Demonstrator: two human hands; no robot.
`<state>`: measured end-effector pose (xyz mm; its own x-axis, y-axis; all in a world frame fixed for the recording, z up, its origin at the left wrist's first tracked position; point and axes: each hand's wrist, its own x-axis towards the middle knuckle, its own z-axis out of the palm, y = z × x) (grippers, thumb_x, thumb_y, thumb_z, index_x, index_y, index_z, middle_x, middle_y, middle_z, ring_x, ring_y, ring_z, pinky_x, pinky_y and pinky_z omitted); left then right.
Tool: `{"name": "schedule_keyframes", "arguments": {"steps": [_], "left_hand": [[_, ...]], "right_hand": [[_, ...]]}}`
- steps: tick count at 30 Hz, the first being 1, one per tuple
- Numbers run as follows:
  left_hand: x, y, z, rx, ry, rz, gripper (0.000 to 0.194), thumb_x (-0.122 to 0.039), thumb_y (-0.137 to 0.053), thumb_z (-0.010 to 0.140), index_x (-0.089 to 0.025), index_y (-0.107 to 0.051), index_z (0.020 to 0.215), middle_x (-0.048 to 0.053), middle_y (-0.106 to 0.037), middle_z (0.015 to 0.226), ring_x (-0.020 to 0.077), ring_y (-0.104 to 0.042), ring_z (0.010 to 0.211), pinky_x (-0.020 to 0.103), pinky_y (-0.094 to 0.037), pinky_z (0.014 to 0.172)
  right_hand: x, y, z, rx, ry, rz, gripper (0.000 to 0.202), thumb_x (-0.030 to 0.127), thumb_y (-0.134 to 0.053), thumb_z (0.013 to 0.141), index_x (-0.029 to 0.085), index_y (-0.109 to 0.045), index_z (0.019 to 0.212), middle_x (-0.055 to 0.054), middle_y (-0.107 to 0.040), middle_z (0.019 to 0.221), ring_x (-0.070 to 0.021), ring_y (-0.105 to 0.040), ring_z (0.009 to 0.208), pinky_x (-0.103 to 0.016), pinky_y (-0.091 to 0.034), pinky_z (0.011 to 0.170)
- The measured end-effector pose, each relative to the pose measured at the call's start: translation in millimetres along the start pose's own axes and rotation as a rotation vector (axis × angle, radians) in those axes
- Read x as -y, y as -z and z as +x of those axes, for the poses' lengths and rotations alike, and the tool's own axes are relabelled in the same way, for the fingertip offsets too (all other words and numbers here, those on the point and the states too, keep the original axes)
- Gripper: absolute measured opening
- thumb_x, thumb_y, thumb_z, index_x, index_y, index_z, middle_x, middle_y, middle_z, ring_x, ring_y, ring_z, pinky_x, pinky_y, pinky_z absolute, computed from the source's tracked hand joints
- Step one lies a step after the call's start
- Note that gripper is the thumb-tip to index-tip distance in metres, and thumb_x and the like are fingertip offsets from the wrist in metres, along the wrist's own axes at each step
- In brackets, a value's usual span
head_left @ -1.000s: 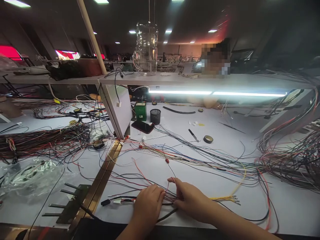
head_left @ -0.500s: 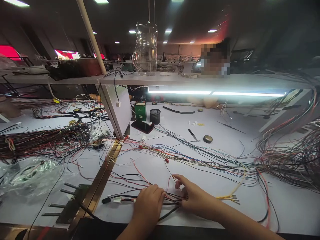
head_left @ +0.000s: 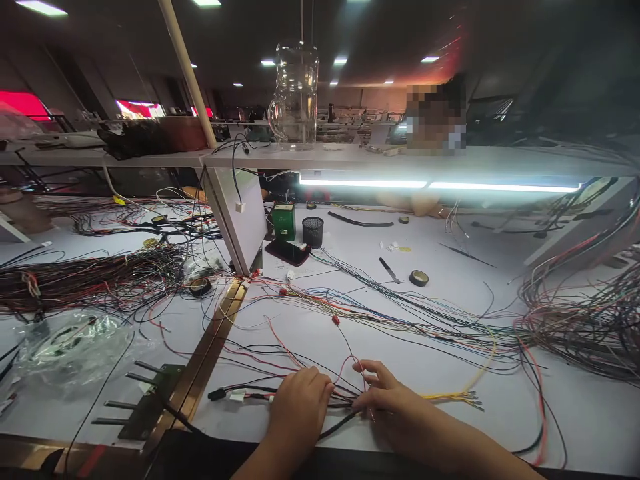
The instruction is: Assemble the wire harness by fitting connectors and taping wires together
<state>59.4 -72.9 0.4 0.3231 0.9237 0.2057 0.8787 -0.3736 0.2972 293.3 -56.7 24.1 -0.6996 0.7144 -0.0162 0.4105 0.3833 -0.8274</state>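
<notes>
My left hand [head_left: 300, 403] lies palm down, its fingers closed over a bundle of wires [head_left: 341, 402] near the front edge of the table. Left of it, a black connector [head_left: 217, 395] and a white connector [head_left: 237, 396] stick out from the bundle. Close by on the right, my right hand [head_left: 393, 400] pinches the same wires between thumb and curled fingers. A thin red wire [head_left: 345, 363] loops up beside its index finger. One dark wire with a red connector [head_left: 335, 320] runs down to this spot. Yellow wires [head_left: 450, 397] with bare metal terminals lie beyond the right wrist.
Long wires cross the table to a large wire heap [head_left: 595, 320] at right. A tape roll [head_left: 419, 278], a knife [head_left: 389, 270] and a mesh cup [head_left: 313, 233] sit farther back. At left are a pegged board [head_left: 153, 403] and a plastic bag [head_left: 75, 347]. A person is opposite.
My right hand has turned and lowered slightly, its index finger dropping, and a red wire now passes upright by its fingers. My left hand stays on the bundle. The view has shifted slightly.
</notes>
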Motion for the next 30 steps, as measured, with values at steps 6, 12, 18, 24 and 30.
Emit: {"name": "schedule_keyframes", "arguments": {"steps": [6,12,18,24,30], "left_hand": [[-0.4,0.1,-0.4,-0.029,0.014,0.001,0.02,-0.024,-0.044,0.094,-0.024,-0.06,0.08,0.0,-0.063,0.077,0.0181,-0.058,0.073,0.032,-0.038,0.067],[-3.0,4.3,1.4,-0.047,-0.001,0.011,0.022,-0.023,-0.042,0.094,-0.023,-0.06,0.081,0.001,-0.064,0.077,0.0175,-0.058,0.072,0.031,-0.038,0.066],[-2.8,4.6,3.3,-0.013,0.028,0.011,0.029,-0.024,-0.037,0.096,-0.023,-0.061,0.081,0.002,-0.065,0.078,0.0172,-0.058,0.073,0.031,-0.039,0.067],[-3.7,10.2,3.3,-0.012,0.04,-0.062,0.025,-0.028,-0.039,0.096,-0.023,-0.062,0.089,0.002,-0.065,0.082,0.0171,-0.059,0.077,0.03,-0.04,0.068],[-3.4,14.5,2.7,0.027,0.025,-0.129,0.019,-0.031,-0.044,0.095,-0.026,-0.062,0.092,0.0,-0.065,0.085,0.0171,-0.058,0.081,0.03,-0.04,0.071]], "right_hand": [[-24.0,-18.2,-0.7,-0.107,0.153,-0.294,0.021,0.018,-0.053,0.089,0.027,-0.07,0.097,-0.007,-0.048,0.132,-0.0133,-0.06,0.09,-0.03,-0.051,0.085],[-18.2,-12.4,-19.8,-0.39,0.204,-0.382,0.013,0.029,-0.063,0.086,0.037,-0.074,0.087,-0.001,-0.052,0.134,-0.0274,-0.045,0.124,-0.047,-0.039,0.103],[-11.0,2.0,-59.8,-0.447,-0.017,0.229,0.018,0.031,-0.052,0.092,0.034,-0.069,0.094,-0.005,-0.071,0.093,-0.0235,-0.064,0.093,-0.04,-0.054,0.084],[4.3,5.4,-75.7,-0.291,-0.107,0.379,0.017,0.035,-0.053,0.092,0.029,-0.069,0.09,-0.006,-0.071,0.092,-0.0223,-0.065,0.094,-0.038,-0.053,0.086],[25.4,-1.3,-75.6,-0.033,0.045,0.156,0.019,0.038,-0.054,0.09,0.032,-0.073,0.091,-0.005,-0.072,0.091,-0.0209,-0.066,0.094,-0.034,-0.051,0.088]]}}
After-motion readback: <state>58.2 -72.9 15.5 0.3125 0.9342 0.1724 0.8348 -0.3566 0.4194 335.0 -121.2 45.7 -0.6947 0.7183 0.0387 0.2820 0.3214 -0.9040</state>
